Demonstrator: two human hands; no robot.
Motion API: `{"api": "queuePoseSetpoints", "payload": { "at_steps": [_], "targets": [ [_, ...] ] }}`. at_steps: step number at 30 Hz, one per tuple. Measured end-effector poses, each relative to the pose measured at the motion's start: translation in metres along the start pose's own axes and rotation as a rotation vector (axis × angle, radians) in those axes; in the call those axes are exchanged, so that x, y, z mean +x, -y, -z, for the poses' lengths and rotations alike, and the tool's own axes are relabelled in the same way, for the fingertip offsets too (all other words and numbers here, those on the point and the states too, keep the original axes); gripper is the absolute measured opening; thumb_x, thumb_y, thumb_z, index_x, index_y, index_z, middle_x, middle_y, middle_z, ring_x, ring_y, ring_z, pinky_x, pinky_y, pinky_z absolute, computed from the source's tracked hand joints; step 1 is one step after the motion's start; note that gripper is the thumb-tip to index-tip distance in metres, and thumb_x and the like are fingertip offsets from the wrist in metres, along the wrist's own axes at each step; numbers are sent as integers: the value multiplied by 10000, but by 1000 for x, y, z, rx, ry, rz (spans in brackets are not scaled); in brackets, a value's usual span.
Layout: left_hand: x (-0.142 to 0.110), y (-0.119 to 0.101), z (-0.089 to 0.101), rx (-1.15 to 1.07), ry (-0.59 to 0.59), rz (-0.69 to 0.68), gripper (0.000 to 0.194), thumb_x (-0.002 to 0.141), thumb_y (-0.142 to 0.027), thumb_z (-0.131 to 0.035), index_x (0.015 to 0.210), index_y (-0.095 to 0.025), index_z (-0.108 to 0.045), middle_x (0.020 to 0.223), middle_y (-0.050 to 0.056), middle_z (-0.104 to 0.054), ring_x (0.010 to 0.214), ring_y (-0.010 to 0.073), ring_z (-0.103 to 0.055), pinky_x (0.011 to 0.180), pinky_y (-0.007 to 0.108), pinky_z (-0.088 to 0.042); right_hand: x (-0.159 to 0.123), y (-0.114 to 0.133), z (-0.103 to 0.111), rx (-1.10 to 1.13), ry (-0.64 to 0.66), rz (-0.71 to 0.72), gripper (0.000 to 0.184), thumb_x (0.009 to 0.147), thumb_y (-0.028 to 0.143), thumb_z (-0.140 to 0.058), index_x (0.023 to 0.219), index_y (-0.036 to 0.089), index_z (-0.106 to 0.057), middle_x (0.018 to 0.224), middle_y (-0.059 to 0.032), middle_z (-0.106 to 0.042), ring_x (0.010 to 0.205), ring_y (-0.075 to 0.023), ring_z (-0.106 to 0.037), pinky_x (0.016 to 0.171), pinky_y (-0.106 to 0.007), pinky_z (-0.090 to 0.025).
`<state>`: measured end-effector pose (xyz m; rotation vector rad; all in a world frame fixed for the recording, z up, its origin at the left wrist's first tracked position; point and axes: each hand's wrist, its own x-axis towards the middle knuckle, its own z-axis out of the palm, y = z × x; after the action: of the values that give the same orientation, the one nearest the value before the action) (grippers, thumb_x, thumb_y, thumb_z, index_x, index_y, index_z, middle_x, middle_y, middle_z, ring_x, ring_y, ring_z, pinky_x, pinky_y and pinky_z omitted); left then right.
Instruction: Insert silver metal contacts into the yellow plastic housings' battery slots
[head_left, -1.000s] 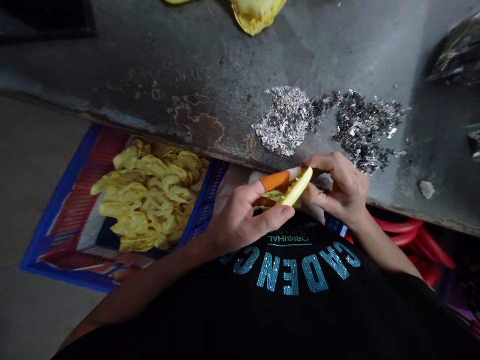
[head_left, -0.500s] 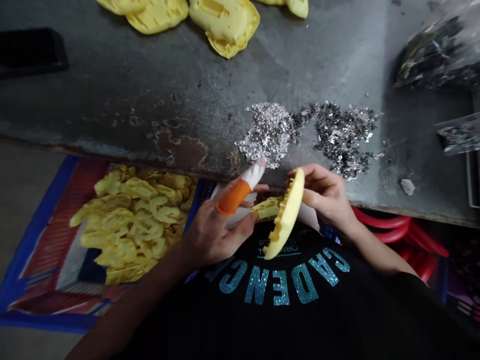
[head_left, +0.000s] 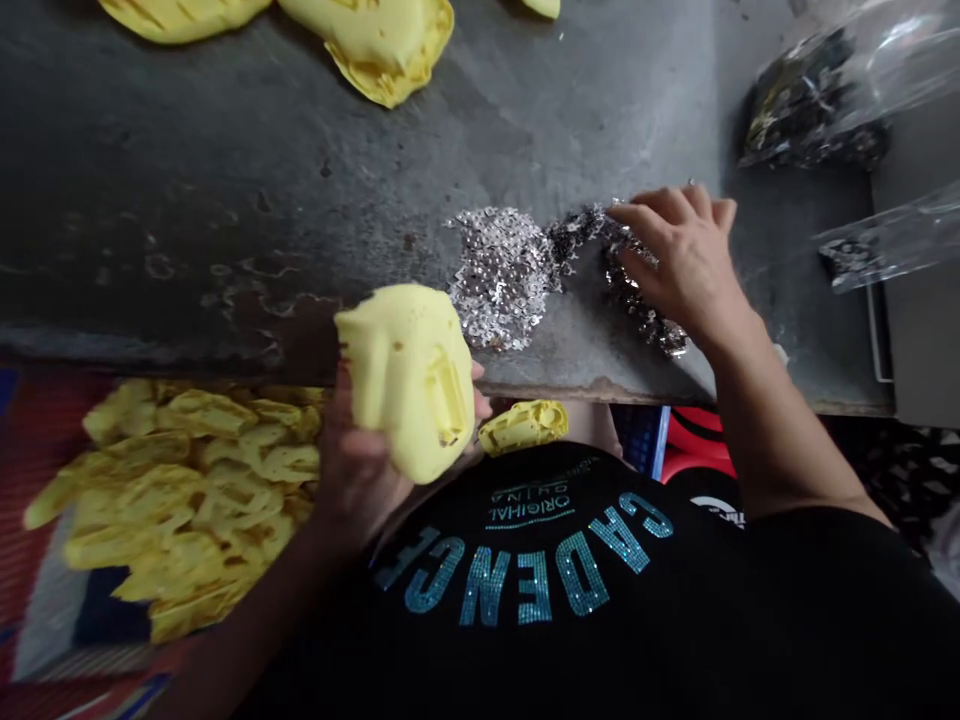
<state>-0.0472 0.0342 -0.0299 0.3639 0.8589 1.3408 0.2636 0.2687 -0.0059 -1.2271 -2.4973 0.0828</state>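
My left hand [head_left: 364, 475] is wrapped round a yellow molded plastic shell [head_left: 397, 365], its smooth side with a rectangular recess facing up. It is held over the table's front edge. My right hand [head_left: 686, 260] hovers at the darker pile of small metal clips [head_left: 641, 300], fingers apart and bent downward, partly covering it. Whether the fingertips touch any clip cannot be made out. A heap of brighter silver clips [head_left: 499, 275] lies between the two hands. Another yellow plastic part [head_left: 523, 427] rests on my lap, below the table edge.
More yellow shells [head_left: 375, 40] lie at the back of the grey metal table [head_left: 187, 200]. Clear bags of dark small parts [head_left: 806, 105] sit at the right. Down on the left, a crate holds a heap of yellow parts [head_left: 202, 480]. Something red [head_left: 697, 440] is under the table.
The yellow shell has gone from my right hand to my left, which now holds it further left. My right hand has moved up and right to the darker clips. The view has shifted right.
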Motion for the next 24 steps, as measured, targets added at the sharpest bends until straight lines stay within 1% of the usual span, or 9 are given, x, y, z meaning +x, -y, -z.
{"api": "queuePoseSetpoints", "payload": {
  "at_steps": [1,3,5,8,12,16,20,22,24],
  "targets": [
    [1,2,-9,36,-16,-52,839,809,-810,-990,1444,-293,-811,1244,34,-886,865,211,-781,547,227,-583,7,-7,-8,-38,23,8,301,1122,318,-763,1396,205,-813,1414,-133,-828,1309,-360,-673,1171,-635,-468],
    [3,2,-25,95,-48,-86,798,982,-923,-735,1357,-230,-864,1249,73,-890,760,176,-732,445,213,-491,13,-8,-20,-44,63,43,296,1117,295,-759,1402,226,-797,1407,-117,-821,1285,-356,-677,1168,-637,-480],
    [4,1,-35,111,-53,-42,815,1030,-952,-618,1285,-226,-889,1239,78,-901,721,168,-716,429,211,-473,8,6,-25,-5,96,91,283,1108,245,-737,1385,265,-794,1338,-97,-827,1260,-358,-684,1167,-654,-492],
    [5,-1,-39,113,-62,-15,839,1052,-960,-550,1227,-218,-899,1164,90,-916,653,169,-706,395,220,-432,-14,37,-16,56,160,133,298,1128,190,-641,1348,307,-803,1246,-77,-831,1213,-350,-692,1144,-655,-497],
    [4,2,-38,116,-78,1,814,1110,-886,-507,1361,-202,-869,1171,123,-912,668,185,-717,408,240,-435,-49,62,6,134,186,119,332,1171,203,-562,1323,351,-817,1268,-49,-853,1157,-313,-688,1114,-605,-487],
    [0,10,-29,106,21,0,770,1112,-809,-546,1503,-199,-806,1327,163,-896,779,233,-788,462,257,-510,-80,57,16,159,2,12,227,1163,255,-643,1235,356,-833,1183,-19,-864,1102,-286,-707,1077,-559,-490],
    [-3,16,-14,93,143,56,745,1080,-768,-659,1601,-243,-749,1539,170,-829,1042,325,-860,686,340,-695,-101,52,10,164,-132,-56,95,1137,331,-730,1157,357,-818,1076,11,-837,1044,-275,-708,1087,-565,-503],
    [-4,18,-11,94,146,79,716,1080,-757,-689,1596,-266,-753,1563,157,-819,1193,361,-851,816,386,-733,-103,54,3,146,-144,-56,91,1137,339,-724,1155,364,-810,1071,13,-822,1053,-279,-705,1117,-594,-508],
    [-5,20,-11,82,131,89,723,1067,-778,-709,1586,-276,-760,1543,149,-831,1302,389,-831,866,396,-738,-96,57,-4,105,-145,-51,110,1147,342,-696,1169,364,-801,1089,-8,-807,1098,-301,-700,1143,-639,-508]
  ]
}}
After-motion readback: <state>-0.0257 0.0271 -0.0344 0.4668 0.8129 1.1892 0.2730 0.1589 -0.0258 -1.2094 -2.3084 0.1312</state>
